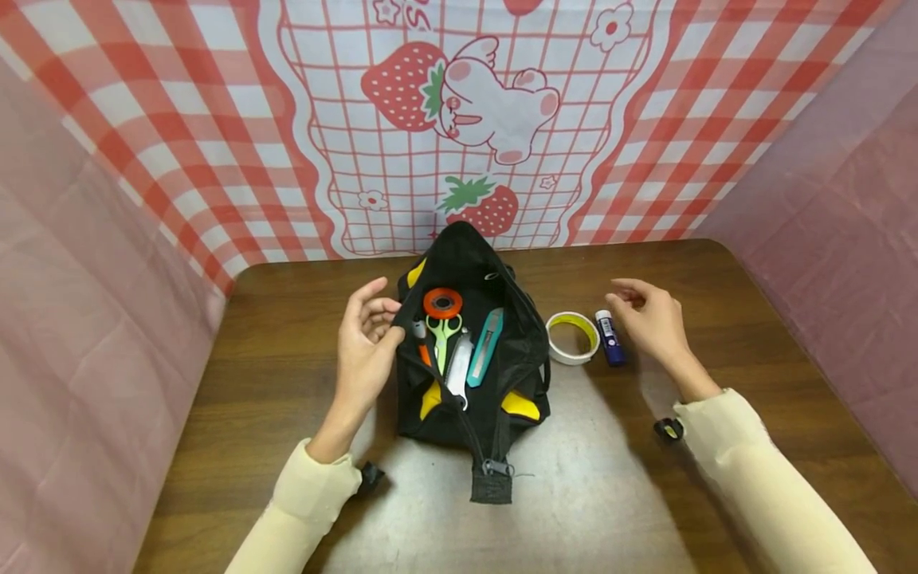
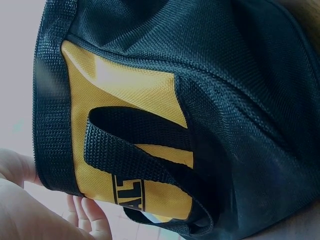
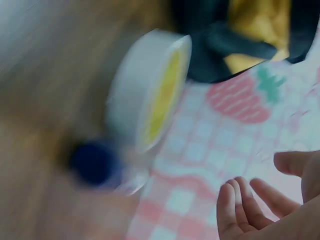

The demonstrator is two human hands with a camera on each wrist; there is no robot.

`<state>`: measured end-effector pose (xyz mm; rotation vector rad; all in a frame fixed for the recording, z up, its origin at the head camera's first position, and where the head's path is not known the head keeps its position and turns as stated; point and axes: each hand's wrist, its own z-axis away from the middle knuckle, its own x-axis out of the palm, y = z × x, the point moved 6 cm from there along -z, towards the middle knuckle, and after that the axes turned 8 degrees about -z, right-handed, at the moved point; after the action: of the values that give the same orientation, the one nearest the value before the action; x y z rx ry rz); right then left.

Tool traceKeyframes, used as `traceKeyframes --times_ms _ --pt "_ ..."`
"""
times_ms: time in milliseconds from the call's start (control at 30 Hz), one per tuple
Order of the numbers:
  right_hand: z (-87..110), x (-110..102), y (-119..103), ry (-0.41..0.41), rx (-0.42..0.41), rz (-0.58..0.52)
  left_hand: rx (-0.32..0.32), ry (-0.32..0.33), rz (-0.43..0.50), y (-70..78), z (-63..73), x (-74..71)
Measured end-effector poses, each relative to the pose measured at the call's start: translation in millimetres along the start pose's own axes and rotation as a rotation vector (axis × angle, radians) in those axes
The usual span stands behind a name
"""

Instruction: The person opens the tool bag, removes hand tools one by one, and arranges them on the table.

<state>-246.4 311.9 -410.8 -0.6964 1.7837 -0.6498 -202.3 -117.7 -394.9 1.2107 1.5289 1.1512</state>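
A black-and-yellow tool bag (image 1: pixel 527 339) stands unzipped on the table. My left hand (image 1: pixel 364 339) holds the left rim of its mouth; in the left wrist view, the thumb and fingers lie on either side of the black edge band (image 2: pixel 52 115). Inside the bag are an orange tape roll (image 1: pixel 442 303), light-green scissors (image 1: pixel 442 339), a teal utility knife (image 1: pixel 486 348), a white-handled tool (image 1: pixel 459 371) and an orange tool with a grey end (image 1: pixel 421 341). My right hand (image 1: pixel 649 323) hovers empty, fingers loosely bent, just right of a dark-blue glue stick (image 1: pixel 611 339).
A white tape roll (image 1: pixel 572 360) with a yellow core lies between the bag and the glue stick. The brown wooden table (image 1: pixel 272 359) meets a red-checked strawberry cloth (image 1: pixel 287 199) at the back. Pink cloth walls (image 1: pixel 93 319) rise at both sides.
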Motion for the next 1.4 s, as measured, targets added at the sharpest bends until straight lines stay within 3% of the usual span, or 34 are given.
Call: traceKeyframes --times_ms 167,300,567,1033,1400 --pt "-2.7 6.2 -60.7 0.053 -0.042 -0.201 -0.009 -0.002 -0.003 -0.8 0.3 -0.4" --pt "2.4 16.8 -100.0 0.045 -0.091 -0.334 -0.011 -0.005 0.002 -0.7 -0.4 0.3" --pt "7.8 47.7 -148.3 -0.033 -0.16 -0.484 0.0 -0.006 0.009 -1.9 -1.7 0.2" --pt "14.1 103.2 -173.5 -0.24 -0.182 -0.532 -0.006 -0.009 0.004 -3.0 -2.6 -1.2" --pt "16.2 140.8 -174.5 -0.396 -0.162 -0.398 0.009 -0.013 0.001 -2.4 -3.0 -2.3"
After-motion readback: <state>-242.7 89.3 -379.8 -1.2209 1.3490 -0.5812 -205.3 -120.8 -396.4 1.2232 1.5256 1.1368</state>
